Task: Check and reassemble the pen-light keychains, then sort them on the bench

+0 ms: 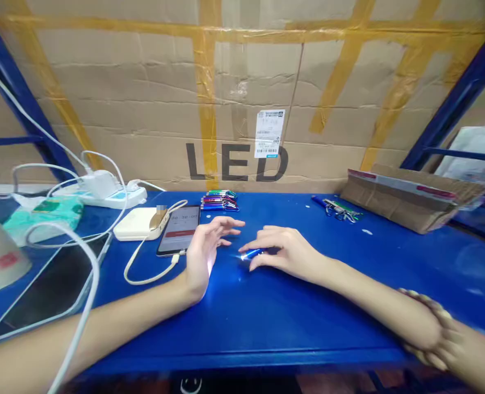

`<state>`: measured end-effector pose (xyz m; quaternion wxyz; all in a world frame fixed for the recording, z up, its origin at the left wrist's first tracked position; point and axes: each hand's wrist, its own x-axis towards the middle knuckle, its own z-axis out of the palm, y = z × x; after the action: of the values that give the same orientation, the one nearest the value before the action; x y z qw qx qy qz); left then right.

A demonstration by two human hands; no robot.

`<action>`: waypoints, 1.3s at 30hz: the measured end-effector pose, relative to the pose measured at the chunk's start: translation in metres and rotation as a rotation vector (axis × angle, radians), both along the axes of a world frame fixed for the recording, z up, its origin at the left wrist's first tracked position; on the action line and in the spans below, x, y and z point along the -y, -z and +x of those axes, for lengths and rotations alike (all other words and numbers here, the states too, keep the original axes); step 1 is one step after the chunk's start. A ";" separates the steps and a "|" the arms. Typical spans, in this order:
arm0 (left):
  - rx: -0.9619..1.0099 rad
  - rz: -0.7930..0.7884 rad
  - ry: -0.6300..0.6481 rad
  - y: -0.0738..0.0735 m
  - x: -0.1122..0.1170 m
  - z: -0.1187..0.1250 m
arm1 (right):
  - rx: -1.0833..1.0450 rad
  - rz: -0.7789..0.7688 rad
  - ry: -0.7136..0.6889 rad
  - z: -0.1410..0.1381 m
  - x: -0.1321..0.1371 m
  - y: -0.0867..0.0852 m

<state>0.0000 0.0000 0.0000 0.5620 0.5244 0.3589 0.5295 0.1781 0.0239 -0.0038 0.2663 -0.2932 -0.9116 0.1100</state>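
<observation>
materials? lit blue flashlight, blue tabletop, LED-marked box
Flashlight in the right hand: probably metal, anodised or painted, from its shiny blue look; plastic possible.
Tabletop: likely painted metal; smooth, glossy, reflects the light. Coated board possible.
Box: cardboard; matte brown, creased surface.

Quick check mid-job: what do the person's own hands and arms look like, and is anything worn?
The left hand and right hand are ungloved. No sleeves show. A chunky beige-and-brown bracelet, apparently beaded, circles the right forearm.
</observation>
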 end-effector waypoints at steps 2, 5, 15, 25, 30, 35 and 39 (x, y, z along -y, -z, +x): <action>0.003 -0.003 -0.011 0.000 -0.001 0.000 | 0.002 0.002 -0.003 -0.001 -0.001 0.000; 0.004 -0.002 -0.011 0.000 -0.002 -0.001 | 0.008 0.004 -0.004 -0.002 -0.002 0.000; 0.003 0.001 -0.011 -0.001 -0.002 -0.001 | 0.071 -0.014 0.017 0.001 -0.004 0.001; 0.005 0.009 -0.011 0.000 -0.003 -0.001 | 0.028 -0.057 -0.010 0.002 -0.007 0.003; -0.005 0.007 -0.010 0.000 -0.003 -0.001 | 0.029 -0.070 -0.010 0.002 -0.006 0.003; -0.013 -0.001 -0.001 0.001 -0.003 -0.001 | 0.024 -0.064 -0.007 0.002 -0.006 0.003; -0.017 -0.001 -0.004 0.000 -0.002 0.000 | 0.024 -0.054 -0.001 0.002 -0.007 0.003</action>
<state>-0.0005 0.0021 -0.0004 0.5582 0.5279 0.3647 0.5260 0.1803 0.0314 -0.0073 0.2471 -0.3012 -0.9116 0.1313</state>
